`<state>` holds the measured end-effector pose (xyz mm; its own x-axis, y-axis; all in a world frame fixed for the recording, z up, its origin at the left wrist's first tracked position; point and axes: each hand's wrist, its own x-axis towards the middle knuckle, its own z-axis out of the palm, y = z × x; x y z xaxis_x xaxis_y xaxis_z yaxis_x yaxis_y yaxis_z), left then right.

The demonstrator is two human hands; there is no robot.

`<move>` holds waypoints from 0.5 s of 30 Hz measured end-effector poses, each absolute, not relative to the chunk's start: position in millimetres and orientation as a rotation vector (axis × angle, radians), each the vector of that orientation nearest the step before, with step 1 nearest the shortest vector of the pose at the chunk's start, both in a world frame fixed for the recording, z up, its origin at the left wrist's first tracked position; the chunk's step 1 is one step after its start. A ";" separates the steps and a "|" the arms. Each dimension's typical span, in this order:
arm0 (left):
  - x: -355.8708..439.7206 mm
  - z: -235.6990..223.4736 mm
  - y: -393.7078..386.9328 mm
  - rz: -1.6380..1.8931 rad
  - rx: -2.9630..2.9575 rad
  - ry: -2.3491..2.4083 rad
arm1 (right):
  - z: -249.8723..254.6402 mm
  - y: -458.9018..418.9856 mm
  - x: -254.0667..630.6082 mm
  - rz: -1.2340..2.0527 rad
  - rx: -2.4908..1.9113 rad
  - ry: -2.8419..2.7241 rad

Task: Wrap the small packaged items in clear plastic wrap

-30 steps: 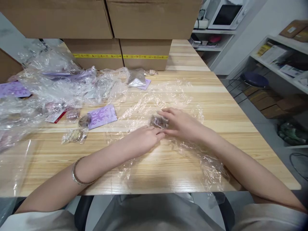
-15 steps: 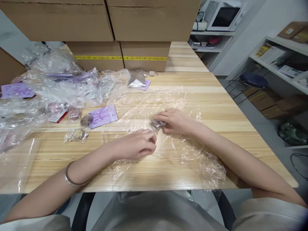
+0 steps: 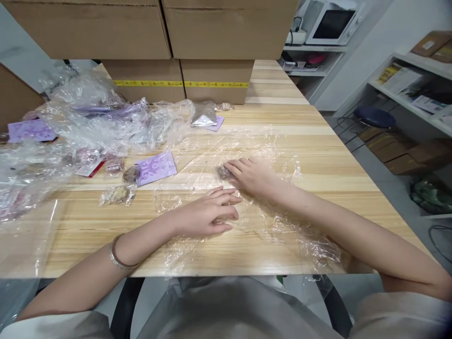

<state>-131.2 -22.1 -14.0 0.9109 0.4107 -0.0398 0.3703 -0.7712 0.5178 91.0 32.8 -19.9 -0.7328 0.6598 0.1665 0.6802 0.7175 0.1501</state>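
Observation:
My right hand (image 3: 252, 176) rests over the clear plastic film, its fingers closed on the right end of a small dark brown packet (image 3: 223, 172). Just nearer to me, my left hand (image 3: 208, 212) lies palm down with fingers apart and nothing gripped. Beneath both hands the clear plastic film (image 3: 197, 162) is spread out, crumpled toward the right. Left of my hands are a purple sachet (image 3: 157, 168), a dark round packet (image 3: 131, 174) against it, a pale crumbly packet (image 3: 118, 194) and a reddish packet (image 3: 114, 163).
Crumpled clear bags (image 3: 95, 117) heap up at the left. A silver pouch (image 3: 204, 114) lies on a purple packet near the stacked cardboard boxes (image 3: 226, 33). The wooden table (image 3: 339, 188) ends at the right, beyond which stand shelves (image 3: 406, 84) and a stool (image 3: 374, 116).
My left hand's fingers have spread from a curled shape. The right hand and the small packet have shifted slightly left. The whole view has turned a little.

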 end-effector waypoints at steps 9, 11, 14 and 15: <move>-145.1 20.6 -42.9 -0.066 2.913 1.049 | 7.1 -4.7 117.9 0.101 -1.115 -2.650; -151.3 33.3 -47.2 -0.166 2.958 1.243 | 18.9 -32.7 118.0 0.160 -1.091 -2.699; -167.4 44.6 -45.6 -0.286 2.961 1.404 | 19.0 -72.2 124.0 0.117 -1.097 -2.840; -175.2 45.6 -42.3 -0.285 2.957 1.427 | 15.3 -80.4 129.4 0.089 -1.120 -2.864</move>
